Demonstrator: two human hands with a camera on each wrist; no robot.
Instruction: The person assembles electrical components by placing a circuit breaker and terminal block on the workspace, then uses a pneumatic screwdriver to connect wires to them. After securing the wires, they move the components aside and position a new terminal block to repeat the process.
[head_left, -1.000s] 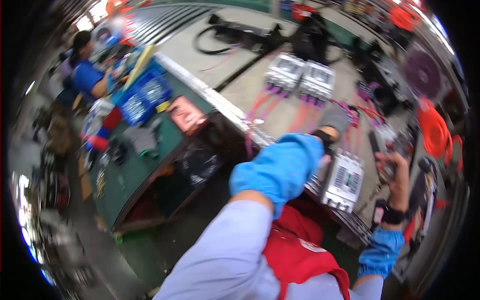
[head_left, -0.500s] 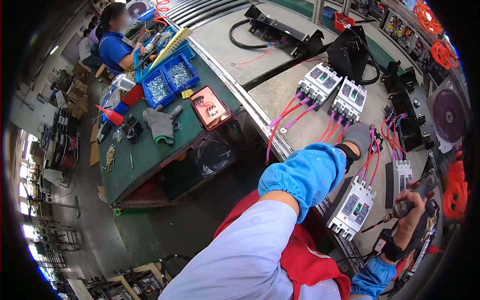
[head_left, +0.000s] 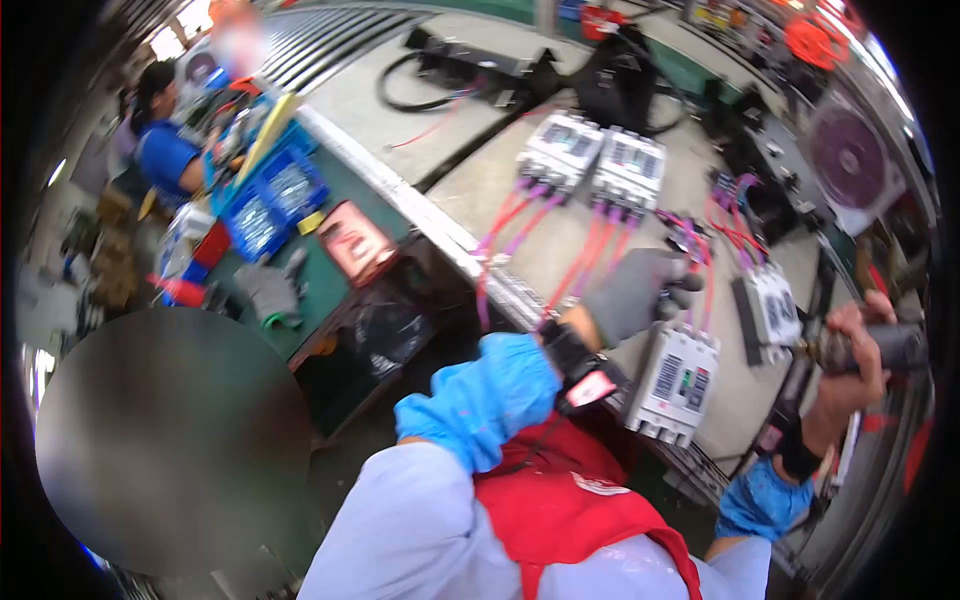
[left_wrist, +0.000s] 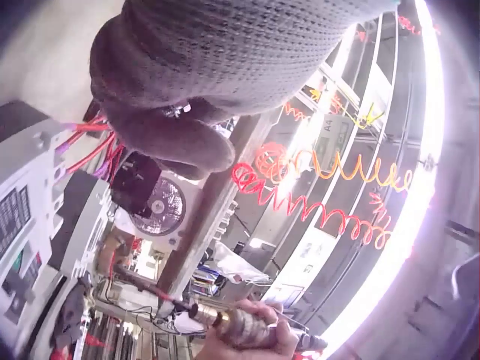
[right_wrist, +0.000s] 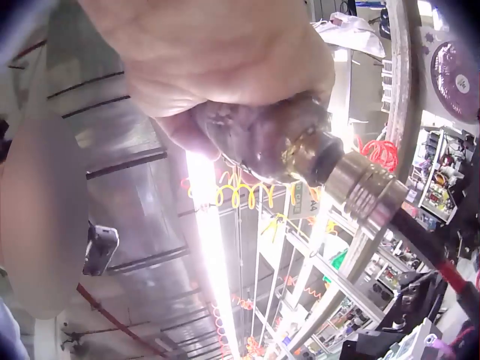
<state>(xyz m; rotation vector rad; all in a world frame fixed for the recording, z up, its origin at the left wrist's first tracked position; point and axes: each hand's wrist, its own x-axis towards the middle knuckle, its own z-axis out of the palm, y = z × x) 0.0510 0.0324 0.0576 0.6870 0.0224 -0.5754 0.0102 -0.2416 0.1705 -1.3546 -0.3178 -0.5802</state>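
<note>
My left hand (head_left: pixel 632 295), in a grey knit glove, hovers beside the red and purple wires (head_left: pixel 708 285) of the nearest circuit breaker (head_left: pixel 676 385). Its fingers are curled in the left wrist view, with a small bright metallic spot beside them; I cannot tell if they hold it. My bare right hand (head_left: pixel 852 350) grips a power screwdriver (right_wrist: pixel 367 191) at the bench's right side. The screwdriver's long bit has a red band and points away from the hand in the right wrist view. Another breaker (head_left: pixel 772 310) stands between the screwdriver and the nearest breaker.
Two wired breakers (head_left: pixel 628 170) sit farther back on the bench, before black metal brackets (head_left: pixel 622 85). On the green side table (head_left: pixel 335 235) are blue bins (head_left: pixel 255 220), a grey glove (head_left: pixel 272 290) and a red-rimmed tray (head_left: pixel 357 243). A person in blue (head_left: pixel 168 155) is beyond it.
My left hand has drawn back from the wire ends, toward the bench's near edge. The right hand has lifted and turned the screwdriver. The head view has swung, so the bench appears farther left.
</note>
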